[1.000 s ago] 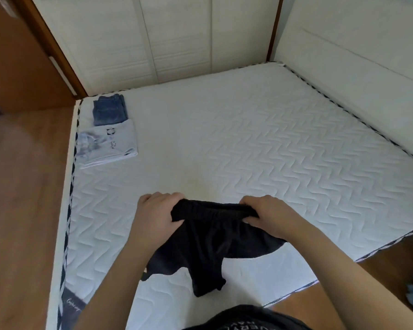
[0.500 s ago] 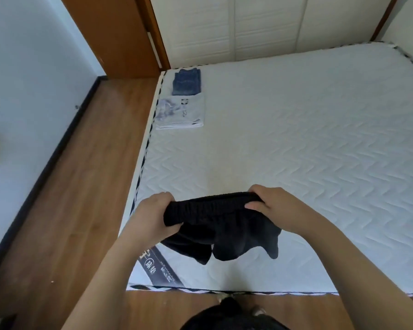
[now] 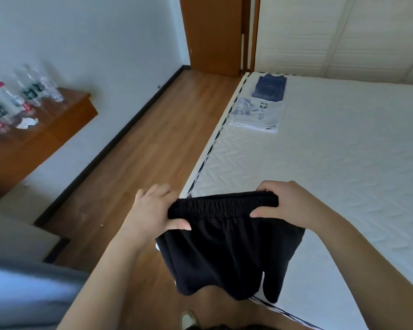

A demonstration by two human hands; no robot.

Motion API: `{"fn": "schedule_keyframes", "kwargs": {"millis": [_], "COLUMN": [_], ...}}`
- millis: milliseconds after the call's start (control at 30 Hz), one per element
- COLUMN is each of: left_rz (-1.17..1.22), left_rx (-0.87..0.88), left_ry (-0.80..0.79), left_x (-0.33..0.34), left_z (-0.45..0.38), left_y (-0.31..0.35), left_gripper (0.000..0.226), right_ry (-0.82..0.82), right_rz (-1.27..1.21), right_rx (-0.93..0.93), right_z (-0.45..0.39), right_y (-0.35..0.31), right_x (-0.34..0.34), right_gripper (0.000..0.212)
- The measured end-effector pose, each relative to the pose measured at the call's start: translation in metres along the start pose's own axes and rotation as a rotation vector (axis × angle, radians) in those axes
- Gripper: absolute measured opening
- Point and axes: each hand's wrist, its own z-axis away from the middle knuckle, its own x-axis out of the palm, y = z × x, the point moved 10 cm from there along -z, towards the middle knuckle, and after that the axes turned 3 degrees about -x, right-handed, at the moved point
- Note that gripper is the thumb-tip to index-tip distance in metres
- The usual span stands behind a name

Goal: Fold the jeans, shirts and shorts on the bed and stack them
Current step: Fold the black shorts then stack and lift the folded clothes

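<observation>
Black shorts (image 3: 227, 253) hang in the air over the near left corner of the bed (image 3: 343, 177). My left hand (image 3: 153, 210) grips the left end of the elastic waistband and my right hand (image 3: 289, 206) grips the right end, with the waistband stretched flat between them and the legs dangling down. Far along the bed's left edge lie folded blue jeans (image 3: 270, 88) and, just nearer, a folded white shirt (image 3: 258, 115), side by side and touching.
Wooden floor (image 3: 138, 163) runs along the left of the bed. A wooden shelf (image 3: 41, 136) with several bottles sticks out from the left wall. A brown door (image 3: 212, 34) and white wardrobe panels (image 3: 332, 36) stand behind the bed.
The view has swung to the left, bringing the wall and shelf into sight. The shorts have been lifted higher and now hang flatter from the waistband, past the bed's corner.
</observation>
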Motion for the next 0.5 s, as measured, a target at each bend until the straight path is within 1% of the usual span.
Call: {"fn": "schedule_keyframes", "kwargs": {"millis": [133, 200, 267, 333, 400, 500], "left_rz": [-0.032, -0.073, -0.080, -0.071, -0.059, 0.060], "left_rx": [-0.059, -0.067, -0.060, -0.056, -0.043, -0.005], "left_ry": [0.047, 0.113, 0.204, 0.259, 0.285, 0.270], "left_x": [-0.014, -0.024, -0.036, -0.043, -0.049, -0.053], "left_z": [0.016, 0.021, 0.027, 0.028, 0.025, 0.014], "left_y": [-0.070, -0.102, -0.129, -0.152, -0.172, -0.192], "left_gripper": [0.083, 0.076, 0.068, 0.062, 0.056, 0.042], "right_ry": [-0.135, -0.182, -0.194, -0.174, -0.110, -0.010], "right_rz": [0.099, 0.169, 0.224, 0.273, 0.273, 0.220], "right_rx": [-0.005, -0.013, -0.027, -0.042, -0.021, 0.017], "right_z": [-0.047, -0.069, -0.092, -0.112, -0.127, -0.137], "right_y": [-0.038, -0.055, -0.072, -0.087, -0.095, -0.098], "right_x": [0.040, 0.057, 0.071, 0.080, 0.081, 0.074], "right_gripper": [0.029, 0.026, 0.025, 0.020, 0.016, 0.016]}}
